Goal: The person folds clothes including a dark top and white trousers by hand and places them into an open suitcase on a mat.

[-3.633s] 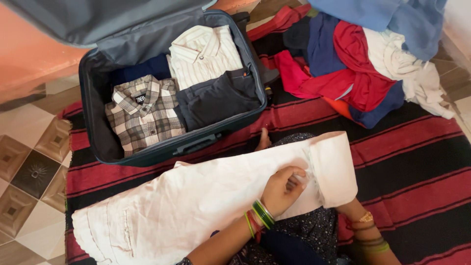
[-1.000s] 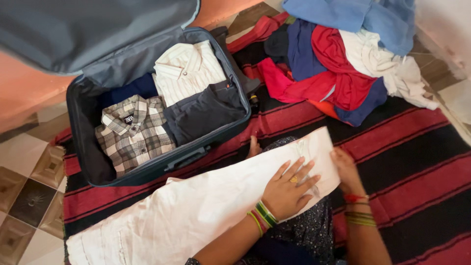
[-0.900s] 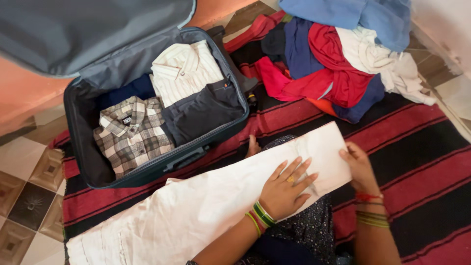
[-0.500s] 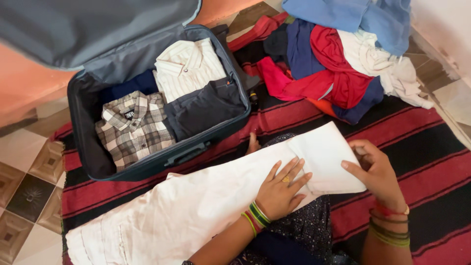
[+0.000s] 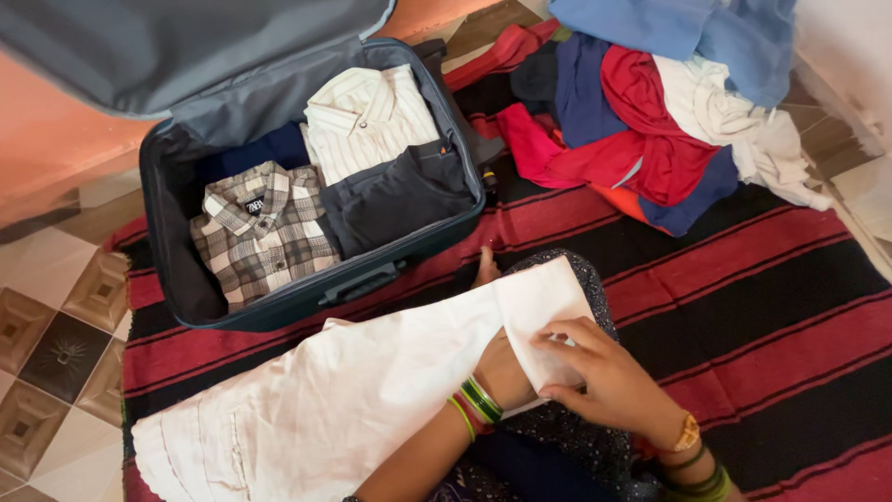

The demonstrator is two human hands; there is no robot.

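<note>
- I am looking at a patterned tile floor point(image 5: 56, 325) on the far left, beside a red and black striped rug point(image 5: 771, 288).
- An open dark suitcase point(image 5: 177, 279) is sitting on the rug, holding a folded plaid shirt point(image 5: 255, 232), a striped cream shirt point(image 5: 367, 116) and a dark folded garment point(image 5: 400, 195).
- Cream white trousers point(image 5: 353, 390) are lying across my lap, near the suitcase.
- My left hand point(image 5: 502, 367) is lying mostly hidden under the folded trouser end; I cannot tell its grip.
- My right hand point(image 5: 604, 372) is pinching that folded end, fingers pressed on the cloth.
- A pile of loose clothes point(image 5: 650, 121) is lying far right.
</note>
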